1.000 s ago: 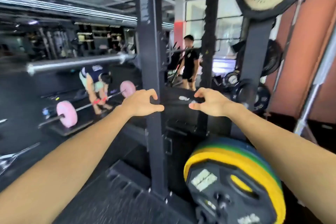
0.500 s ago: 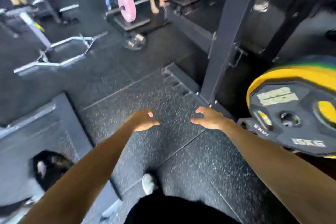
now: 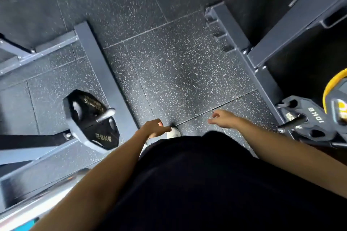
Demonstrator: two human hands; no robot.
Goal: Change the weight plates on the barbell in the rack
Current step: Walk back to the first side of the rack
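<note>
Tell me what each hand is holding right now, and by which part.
Nothing. The left hand and right hand both hang over the floor with loosely curled fingers, touching neither the 20KG plate nor the 10KG plate.

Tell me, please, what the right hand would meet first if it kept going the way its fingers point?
Probably only the speckled rubber floor: the right hand points left and forward, away from the 10KG plate, holding nothing. Depth is unclear.
</note>
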